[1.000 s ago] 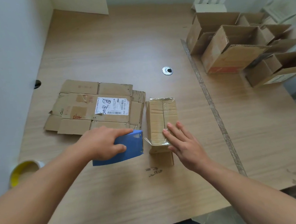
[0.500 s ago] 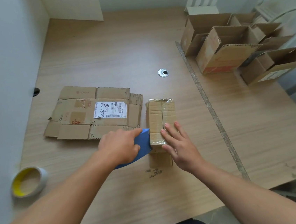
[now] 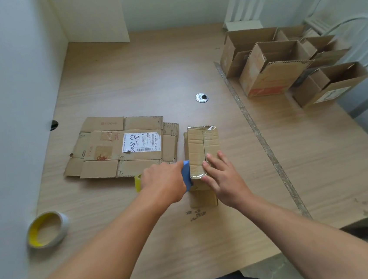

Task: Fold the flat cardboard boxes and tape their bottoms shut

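We see the small folded box (image 3: 203, 146) standing on the bench (image 3: 137, 76) a little right of centre, its closed flaps turned upward. A glossy strip of clear tape runs along the seam and wraps over the far edge. At the near side, one loose flap of the same box lies flat on the bench.

Our right hand (image 3: 224, 178) rests on the near end of the box top. Its fingers are straight and slightly spread, pressing down on the cardboard. Our left hand (image 3: 164, 184) is curled round a blue tape dispenser (image 3: 186, 175), which sits against the near left corner of the box. Only a thin slice of blue shows between the hand and the box. A yellow edge of the dispenser's roll (image 3: 138, 182) peeks out on the far left side of the hand. We cannot tell whether the tape is already cut.

Just left of the box lies a flat cardboard box (image 3: 104, 168), unfolded. A white shipping label (image 3: 142, 142) is stuck on it, with a barcode and handwriting. The two boxes are close but not touching.

Near the bench's left edge, close to the wall, a spare tape roll (image 3: 48, 228) with a yellow core lies on its side. A round metal grommet (image 3: 201, 97) sits in the bench beyond the box. A worn strip (image 3: 260, 140) runs diagonally across the surface to the right. Past it, at the far right, a group of finished boxes (image 3: 269, 75) lies tipped, with open mouths facing up and away.
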Motion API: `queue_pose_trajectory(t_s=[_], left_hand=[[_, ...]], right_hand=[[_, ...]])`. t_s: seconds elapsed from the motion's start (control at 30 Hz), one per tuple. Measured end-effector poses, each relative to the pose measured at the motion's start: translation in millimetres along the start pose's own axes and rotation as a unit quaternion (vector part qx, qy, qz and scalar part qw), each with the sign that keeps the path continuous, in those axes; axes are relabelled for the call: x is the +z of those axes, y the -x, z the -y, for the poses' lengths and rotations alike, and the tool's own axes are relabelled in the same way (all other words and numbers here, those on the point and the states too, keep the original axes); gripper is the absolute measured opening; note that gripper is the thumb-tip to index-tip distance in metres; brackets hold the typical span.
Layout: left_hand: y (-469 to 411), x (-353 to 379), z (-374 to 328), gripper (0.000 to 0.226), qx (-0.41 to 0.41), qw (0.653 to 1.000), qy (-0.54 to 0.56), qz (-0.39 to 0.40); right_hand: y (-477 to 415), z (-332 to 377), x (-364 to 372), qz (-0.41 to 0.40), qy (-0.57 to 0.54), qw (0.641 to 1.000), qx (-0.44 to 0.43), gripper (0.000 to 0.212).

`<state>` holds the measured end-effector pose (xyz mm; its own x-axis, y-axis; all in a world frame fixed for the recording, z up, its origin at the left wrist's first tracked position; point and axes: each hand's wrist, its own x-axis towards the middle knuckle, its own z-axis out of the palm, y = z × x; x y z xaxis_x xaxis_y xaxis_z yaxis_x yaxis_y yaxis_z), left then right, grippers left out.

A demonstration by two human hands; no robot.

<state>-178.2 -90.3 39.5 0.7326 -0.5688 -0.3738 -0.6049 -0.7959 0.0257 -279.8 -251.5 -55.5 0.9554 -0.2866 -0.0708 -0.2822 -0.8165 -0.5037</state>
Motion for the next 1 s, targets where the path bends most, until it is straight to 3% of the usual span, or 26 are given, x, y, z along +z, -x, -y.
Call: queue_pose_trajectory(t_s=[0.33,0.5,0.73,0.8,0.9,1.0], left_hand=[[-2,-10,-6,0.032,0.027,0.998,-0.054,0.003],[-11,-4,-3,0.030,0.078,0.991,-0.110,0.004],[-16,30,24,0.047,0.042,0.999,0.022,0.003],[-14,35,35,0.052,0.011,0.997,0.070,0.010],[-9,40,47,0.054,-0.013,0.994,0.108,-0.004],[-3,41,57,0.056,-0.016,0.992,0.124,-0.022]], right_hand=[[1,2,-3,0.002,-0.002,1.000,0.019,0.048],[6,4,-4,0.012,-0.011,1.000,0.010,0.045],[9,10,-10,0.002,-0.030,0.998,0.063,0.048],[8,17,-12,-0.005,0.010,0.997,0.070,0.055],[8,32,-11,0.005,0.083,0.990,0.117,0.084],[6,44,-4,0.003,0.121,0.983,0.140,0.085]])
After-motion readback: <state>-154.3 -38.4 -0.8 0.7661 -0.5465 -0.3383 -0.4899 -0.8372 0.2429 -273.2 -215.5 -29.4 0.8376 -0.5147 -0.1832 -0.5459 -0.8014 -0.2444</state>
